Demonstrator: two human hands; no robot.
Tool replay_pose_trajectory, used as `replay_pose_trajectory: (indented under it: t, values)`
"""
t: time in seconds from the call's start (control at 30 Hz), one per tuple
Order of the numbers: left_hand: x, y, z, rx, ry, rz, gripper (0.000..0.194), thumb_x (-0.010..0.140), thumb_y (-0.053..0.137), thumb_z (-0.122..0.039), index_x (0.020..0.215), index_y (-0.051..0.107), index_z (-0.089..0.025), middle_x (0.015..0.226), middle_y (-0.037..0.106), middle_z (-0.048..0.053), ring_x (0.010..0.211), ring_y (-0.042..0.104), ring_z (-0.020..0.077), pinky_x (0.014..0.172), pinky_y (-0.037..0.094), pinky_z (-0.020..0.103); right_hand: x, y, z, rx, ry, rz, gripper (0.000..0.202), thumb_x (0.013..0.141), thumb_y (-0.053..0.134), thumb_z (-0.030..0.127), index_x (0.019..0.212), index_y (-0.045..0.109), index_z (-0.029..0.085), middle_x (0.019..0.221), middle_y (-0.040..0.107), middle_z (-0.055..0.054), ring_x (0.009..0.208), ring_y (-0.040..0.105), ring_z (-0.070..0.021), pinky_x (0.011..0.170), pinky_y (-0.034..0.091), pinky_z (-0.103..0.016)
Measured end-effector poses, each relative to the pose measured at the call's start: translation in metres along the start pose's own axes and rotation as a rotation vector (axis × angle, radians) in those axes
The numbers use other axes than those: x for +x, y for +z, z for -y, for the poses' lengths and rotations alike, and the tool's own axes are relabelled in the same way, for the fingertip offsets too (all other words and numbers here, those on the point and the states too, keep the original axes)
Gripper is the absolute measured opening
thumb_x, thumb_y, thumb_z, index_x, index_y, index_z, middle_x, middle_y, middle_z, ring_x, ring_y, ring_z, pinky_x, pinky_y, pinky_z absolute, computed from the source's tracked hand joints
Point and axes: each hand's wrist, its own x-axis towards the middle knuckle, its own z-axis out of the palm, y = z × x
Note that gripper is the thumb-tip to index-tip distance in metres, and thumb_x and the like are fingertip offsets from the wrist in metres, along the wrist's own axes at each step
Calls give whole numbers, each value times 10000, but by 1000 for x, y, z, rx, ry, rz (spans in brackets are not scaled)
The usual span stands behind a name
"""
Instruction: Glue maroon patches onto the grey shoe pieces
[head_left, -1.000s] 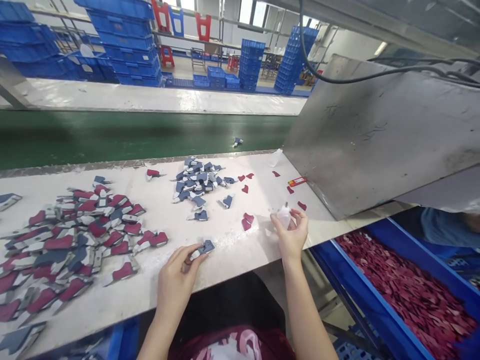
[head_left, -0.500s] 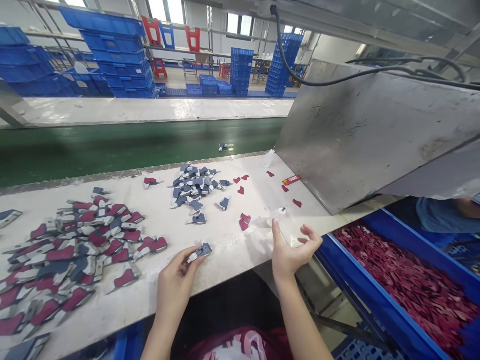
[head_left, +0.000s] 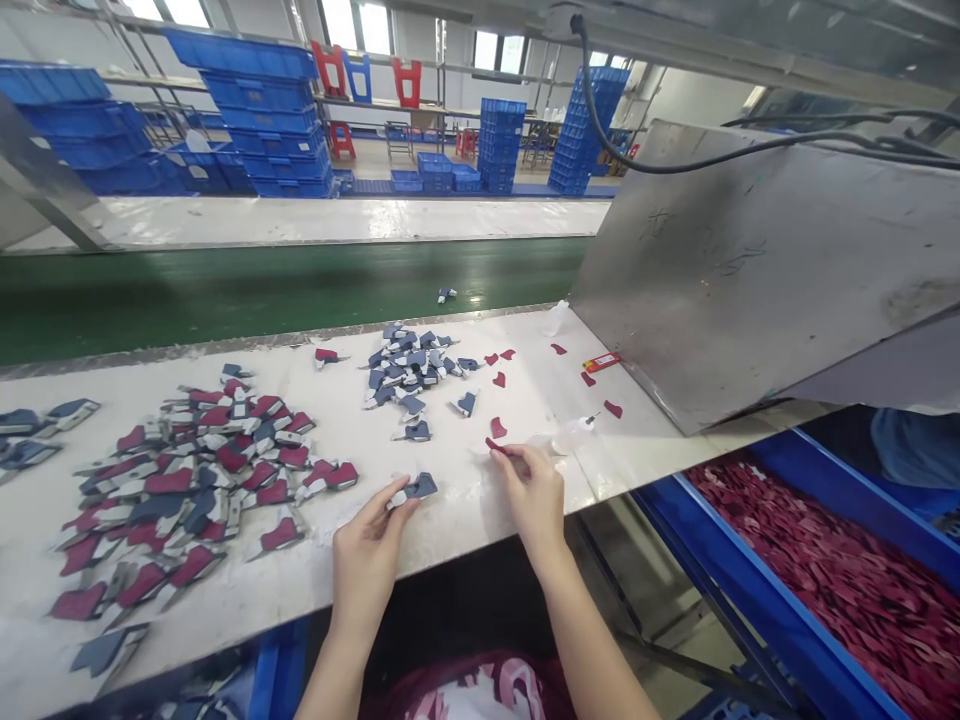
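My left hand (head_left: 371, 545) grips a small blue-grey and white plastic part (head_left: 421, 486) between thumb and fingers, just above the white tabletop. To its right, my right hand (head_left: 536, 497) pinches a flat dark-red piece (head_left: 496, 446) at the fingertips. Another dark-red piece (head_left: 498, 427) lies right behind it on the table. Beyond my right hand rests a translucent bottle (head_left: 579, 426) with a thin dark tip, partly hard to make out against the white surface. A pile of blue-grey parts (head_left: 412, 365) sits farther back between the hands.
A large heap of red-topped and blue-grey parts (head_left: 202, 470) covers the left of the table. A red-yellow packet (head_left: 601, 362) lies near a slanted metal panel (head_left: 735, 270). A blue bin (head_left: 772, 575) at right holds many red pieces. A green belt (head_left: 300, 285) runs behind.
My right hand has moved left from beside the bottle, and its spread fingers have closed on a dark-red piece. My left hand still holds the blue-grey part. The view has shifted slightly.
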Motion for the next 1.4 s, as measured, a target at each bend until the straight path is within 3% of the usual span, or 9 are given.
replay_pose_trajectory:
  t: [0.1, 0.2, 0.37, 0.63, 0.73, 1.0, 1.13, 1.3, 1.4]
  values:
    - [-2, 1, -3, -8, -18, 12, 441, 756, 732, -435, 1104, 748, -165, 969, 787, 79, 1023, 719, 287, 969, 552, 388, -13, 2, 18, 327, 101, 208, 193, 839, 699, 398, 893, 759, 222, 913, 759, -56, 840, 679, -231, 771, 515, -351]
    - [-3, 1, -3, -38, -31, 35, 437, 743, 750, -416, 1106, 751, -174, 958, 789, 68, 956, 742, 272, 905, 591, 355, -27, 7, 35, 441, 93, 333, 184, 827, 723, 374, 937, 783, 240, 952, 772, -50, 901, 704, -229, 806, 537, -335]
    - [-8, 2, -4, -100, -43, 36, 415, 748, 753, -373, 1115, 750, -182, 935, 791, 58, 905, 754, 254, 860, 613, 325, -35, 14, 45, 437, 159, 351, 201, 793, 754, 356, 929, 770, 210, 810, 771, -39, 766, 710, -204, 756, 556, -322]
    - [-9, 0, -1, -102, -61, 72, 461, 711, 792, -391, 1113, 750, -170, 933, 789, 71, 860, 761, 257, 818, 632, 321, -37, 14, 43, 396, 108, 316, 138, 789, 765, 329, 867, 781, 216, 850, 770, -40, 771, 700, -189, 724, 555, -291]
    - [-6, 0, -1, -133, -57, 72, 433, 683, 816, -393, 1044, 771, -159, 961, 785, 87, 881, 758, 269, 827, 634, 332, -39, 13, 43, 359, 32, 291, 122, 797, 764, 313, 876, 781, 222, 826, 761, -34, 727, 684, -177, 692, 553, -289]
    - [-4, -2, -13, -183, -79, 83, 382, 660, 831, -374, 954, 775, -137, 973, 782, 112, 915, 751, 290, 847, 632, 361, -45, 11, 45, 60, -391, 210, 169, 925, 612, 245, 958, 777, 231, 730, 704, -58, 693, 615, -193, 653, 519, -338]
    - [-6, -5, -21, -162, -75, 99, 362, 669, 825, -370, 952, 779, -149, 969, 784, 103, 913, 751, 286, 838, 634, 351, -41, 6, 46, 154, -277, 196, 150, 889, 669, 272, 1004, 765, 261, 824, 690, -52, 799, 635, -195, 710, 536, -335]
    - [-9, -6, -27, -192, -43, 157, 283, 686, 814, -313, 925, 787, -164, 974, 785, 90, 927, 749, 278, 816, 639, 328, -31, -1, 47, 422, -87, 523, 245, 919, 615, 306, 1146, 694, 255, 1088, 672, -59, 979, 657, -192, 843, 550, -325]
    - [-14, -5, -29, -186, -22, 181, 265, 705, 796, -301, 935, 786, -169, 983, 784, 81, 936, 748, 272, 862, 626, 335, -35, 0, 47, 424, -92, 558, 179, 950, 538, 282, 1076, 648, 216, 1053, 643, -61, 962, 650, -187, 862, 540, -324]
